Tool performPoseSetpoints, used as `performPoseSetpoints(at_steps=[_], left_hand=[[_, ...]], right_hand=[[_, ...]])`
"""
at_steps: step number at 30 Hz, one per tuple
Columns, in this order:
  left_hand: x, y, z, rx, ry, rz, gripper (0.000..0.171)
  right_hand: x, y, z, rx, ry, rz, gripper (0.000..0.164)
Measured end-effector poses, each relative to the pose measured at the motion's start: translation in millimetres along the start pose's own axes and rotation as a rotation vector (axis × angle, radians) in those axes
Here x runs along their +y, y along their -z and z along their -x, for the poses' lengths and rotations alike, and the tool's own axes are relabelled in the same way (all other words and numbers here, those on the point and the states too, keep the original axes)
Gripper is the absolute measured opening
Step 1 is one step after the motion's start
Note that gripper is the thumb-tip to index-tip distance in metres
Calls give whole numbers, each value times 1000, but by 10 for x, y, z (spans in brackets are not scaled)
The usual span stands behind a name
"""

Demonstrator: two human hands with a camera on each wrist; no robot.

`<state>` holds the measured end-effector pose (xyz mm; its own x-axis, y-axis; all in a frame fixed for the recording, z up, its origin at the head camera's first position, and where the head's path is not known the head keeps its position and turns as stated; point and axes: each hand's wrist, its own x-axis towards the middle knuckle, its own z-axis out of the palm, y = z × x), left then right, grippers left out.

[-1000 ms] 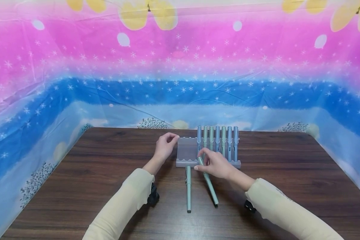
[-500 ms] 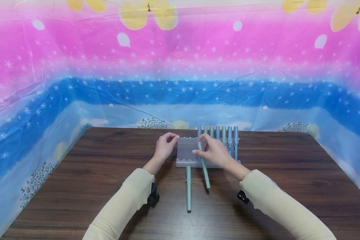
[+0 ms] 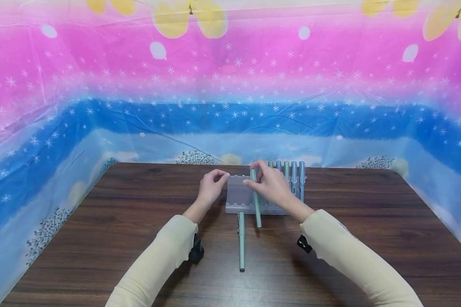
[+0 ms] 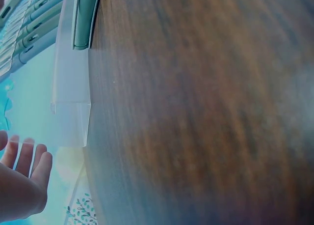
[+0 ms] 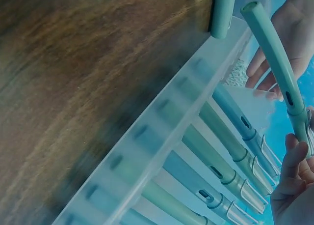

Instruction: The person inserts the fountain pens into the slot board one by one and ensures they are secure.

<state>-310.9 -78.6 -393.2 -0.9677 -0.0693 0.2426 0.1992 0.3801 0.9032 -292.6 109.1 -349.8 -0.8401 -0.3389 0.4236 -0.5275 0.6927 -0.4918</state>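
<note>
My right hand [image 3: 272, 185] pinches a pale green pen [image 5: 274, 58] near its cap end, thumb and fingers around it. The pen slants over the front edge of a clear pen rack [image 3: 239, 194], its lower end toward me. At the rack's back left corner my left hand [image 3: 210, 188] pinches the edge with thumb and forefinger. Blue and green capped pens [image 3: 293, 183] stand side by side in the rack's right part, some hidden behind my right hand. A second green pen [image 3: 242, 245] lies on the table in front of the rack.
The dark wooden table [image 3: 138, 256] carries the rack near its far edge. A printed cloth [image 3: 230, 115] in pink and blue hangs behind the table and along both sides.
My right hand has moved away from me and slightly left, bringing the green pen up over the rack's front and more upright. My left hand and the pen on the table have stayed put.
</note>
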Motion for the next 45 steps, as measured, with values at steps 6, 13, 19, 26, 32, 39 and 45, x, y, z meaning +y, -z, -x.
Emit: performPoseSetpoints(at_steps=[6,13,19,26,32,39,45], left_hand=[[-3,0,-4,-1,-1,5,19],[6,9,3,-8,-1,4,19],[5,3,-4,-2,-5,-8,18],[6,7,-3,-8,-7,-6,19],[11,11,8,-12,-10,2,20],[4,14,10,-17,-4,4,20],[6,12,7,-15,-11,-2,20]], right_hand=[[4,3,-45,59,13,14,39],[15,14,-91,116,33,47,39],[21,15,-131,171,41,37,40],[40,-10,-189,217,51,57,38],[11,-18,-234,257,90,71,37],[-36,-44,-279,301,137,92,36],[-29,-106,-262,310,155,112,38]])
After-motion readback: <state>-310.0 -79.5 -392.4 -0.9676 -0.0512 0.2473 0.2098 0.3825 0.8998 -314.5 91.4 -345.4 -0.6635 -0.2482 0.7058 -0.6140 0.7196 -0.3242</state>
